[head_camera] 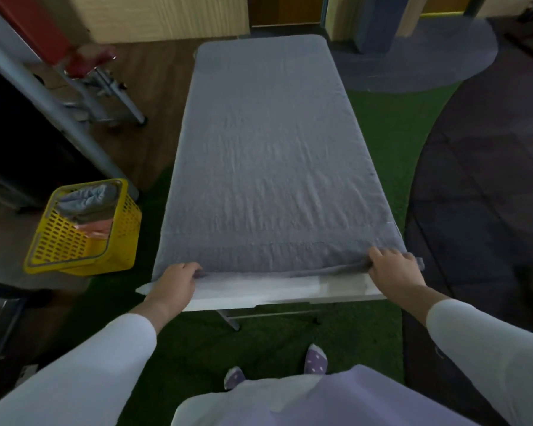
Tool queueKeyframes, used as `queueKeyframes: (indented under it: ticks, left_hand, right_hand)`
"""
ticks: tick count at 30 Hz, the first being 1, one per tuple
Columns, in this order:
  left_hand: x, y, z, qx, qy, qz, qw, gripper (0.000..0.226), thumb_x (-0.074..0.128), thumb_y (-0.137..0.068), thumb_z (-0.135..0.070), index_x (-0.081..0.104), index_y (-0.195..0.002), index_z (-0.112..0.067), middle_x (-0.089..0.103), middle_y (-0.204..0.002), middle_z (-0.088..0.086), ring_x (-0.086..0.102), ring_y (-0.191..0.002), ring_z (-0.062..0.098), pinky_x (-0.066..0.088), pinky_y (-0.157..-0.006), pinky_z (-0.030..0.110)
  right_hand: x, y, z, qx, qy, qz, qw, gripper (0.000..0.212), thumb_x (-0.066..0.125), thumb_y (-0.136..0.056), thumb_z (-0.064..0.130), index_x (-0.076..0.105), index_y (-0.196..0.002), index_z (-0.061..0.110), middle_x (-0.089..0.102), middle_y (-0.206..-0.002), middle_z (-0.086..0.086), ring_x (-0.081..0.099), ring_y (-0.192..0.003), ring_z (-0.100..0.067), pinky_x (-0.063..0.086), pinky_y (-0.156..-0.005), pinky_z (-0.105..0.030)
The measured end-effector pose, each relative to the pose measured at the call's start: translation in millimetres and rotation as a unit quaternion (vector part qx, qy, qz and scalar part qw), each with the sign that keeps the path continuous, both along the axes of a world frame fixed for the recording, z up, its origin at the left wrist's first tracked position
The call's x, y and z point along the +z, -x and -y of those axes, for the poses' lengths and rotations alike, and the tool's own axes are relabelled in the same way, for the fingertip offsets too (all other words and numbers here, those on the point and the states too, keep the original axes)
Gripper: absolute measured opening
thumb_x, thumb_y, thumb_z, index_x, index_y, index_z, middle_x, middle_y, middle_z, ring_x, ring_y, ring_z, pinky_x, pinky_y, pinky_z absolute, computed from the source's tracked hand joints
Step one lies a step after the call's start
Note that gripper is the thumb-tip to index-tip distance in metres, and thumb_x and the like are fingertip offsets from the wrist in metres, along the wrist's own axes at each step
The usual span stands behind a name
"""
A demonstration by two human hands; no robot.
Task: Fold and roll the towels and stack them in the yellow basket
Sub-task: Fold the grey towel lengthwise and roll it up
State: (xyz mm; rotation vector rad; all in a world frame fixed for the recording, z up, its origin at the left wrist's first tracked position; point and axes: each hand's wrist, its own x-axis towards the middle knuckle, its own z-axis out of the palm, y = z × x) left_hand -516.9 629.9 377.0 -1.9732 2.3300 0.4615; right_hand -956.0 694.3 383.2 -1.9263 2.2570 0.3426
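Note:
A large grey towel (268, 155) lies spread flat along a narrow white table (283, 290), covering nearly all of it. Its near edge is turned over into a thin roll. My left hand (174, 282) grips the near left corner of that rolled edge. My right hand (393, 269) grips the near right corner, fingers curled over the fabric. The yellow basket (83, 238) stands on the floor to the left of the table, holding a grey rolled towel and something orange beneath it.
Green turf lies under the table and my feet. A red-seated stool on a metal frame (99, 75) stands at the back left. A dark cabinet with a grey frame (43, 124) runs along the left. Dark floor mats lie to the right.

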Motion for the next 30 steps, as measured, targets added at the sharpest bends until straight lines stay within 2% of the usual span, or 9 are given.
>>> queueKeyframes:
  ticks: [2,5,7,11,14,17,23,27,30]
  left_hand:
    - [4,1,7,0.009,0.055,0.049,0.997,0.025,0.054,-0.096,-0.018,0.056,-0.121,-0.023,0.058,-0.122,0.0,0.05,-0.115,0.019,0.046,-0.098,0.037]
    - [6,7,8,0.05,0.071,0.056,0.995,0.017,0.057,-0.094,-0.018,0.055,-0.11,-0.021,0.058,-0.113,0.002,0.051,-0.105,0.02,0.048,-0.09,0.037]
    - [-1,10,5,0.04,0.065,0.039,0.996,0.011,0.054,-0.096,-0.022,0.056,-0.106,-0.022,0.058,-0.11,0.0,0.052,-0.103,0.018,0.049,-0.09,0.035]
    - [-13,-1,-3,-0.028,0.044,-0.004,0.999,0.02,0.051,-0.097,-0.032,0.056,-0.115,-0.025,0.052,-0.116,-0.005,0.047,-0.11,0.014,0.04,-0.1,0.032]
    - [-10,-13,2,-0.079,0.009,0.004,0.997,0.031,0.054,-0.094,-0.037,0.051,-0.124,-0.028,0.047,-0.122,-0.006,0.043,-0.118,0.015,0.032,-0.109,0.037]
    - [-7,-21,11,-0.08,-0.014,0.009,0.997,0.035,0.055,-0.093,-0.031,0.05,-0.128,-0.029,0.044,-0.125,-0.006,0.041,-0.121,0.015,0.034,-0.109,0.037]
    - [-7,-16,11,-0.087,0.031,0.059,0.994,0.033,0.05,-0.098,-0.025,0.052,-0.131,-0.024,0.05,-0.131,-0.005,0.044,-0.122,0.013,0.038,-0.107,0.03]
    - [-5,-10,20,-0.073,0.0,0.065,0.995,0.022,0.044,-0.101,-0.027,0.059,-0.117,-0.026,0.059,-0.119,-0.007,0.051,-0.11,0.01,0.043,-0.101,0.03]
    - [3,-7,35,-0.042,0.031,0.116,0.992,0.019,0.044,-0.098,-0.035,0.059,-0.106,-0.027,0.059,-0.108,-0.007,0.051,-0.102,0.014,0.045,-0.09,0.034]
  right_hand:
    - [4,0,8,-0.03,0.024,-0.024,0.999,0.022,0.048,-0.097,0.024,0.046,-0.119,0.023,0.053,-0.121,-0.003,0.051,-0.114,-0.027,0.044,-0.085,-0.041]
    - [4,-5,14,-0.088,-0.001,0.044,0.995,0.021,0.047,-0.099,0.014,0.047,-0.119,0.015,0.051,-0.122,-0.011,0.054,-0.109,-0.031,0.048,-0.075,-0.039]
    - [-4,-10,11,-0.08,0.003,0.074,0.994,0.025,0.047,-0.099,0.017,0.048,-0.124,0.013,0.049,-0.127,-0.012,0.05,-0.115,-0.031,0.051,-0.084,-0.04]
    - [-13,-13,-4,-0.046,0.02,0.106,0.993,0.026,0.054,-0.095,0.029,0.052,-0.119,0.021,0.047,-0.128,-0.005,0.043,-0.12,-0.027,0.042,-0.101,-0.041]
    - [-13,-5,-6,-0.004,0.021,0.063,0.998,0.031,0.056,-0.092,0.035,0.052,-0.121,0.026,0.049,-0.126,-0.002,0.045,-0.123,-0.026,0.037,-0.107,-0.042]
    - [-10,0,0,0.022,0.0,0.061,0.998,0.031,0.055,-0.093,0.031,0.053,-0.123,0.024,0.05,-0.127,-0.003,0.045,-0.125,-0.027,0.039,-0.106,-0.042]
    - [-10,4,10,0.06,-0.004,-0.003,0.998,0.021,0.048,-0.097,0.032,0.055,-0.116,0.026,0.056,-0.12,0.003,0.053,-0.116,-0.021,0.042,-0.097,-0.037]
    - [3,2,27,0.053,-0.057,-0.04,0.996,0.013,0.035,-0.102,0.032,0.047,-0.1,0.029,0.063,-0.111,0.008,0.06,-0.102,-0.016,0.035,-0.094,-0.038]
    - [6,2,34,0.008,-0.026,-0.106,0.994,0.013,0.041,-0.098,0.034,0.046,-0.108,0.027,0.056,-0.112,0.004,0.054,-0.105,-0.02,0.037,-0.09,-0.043]
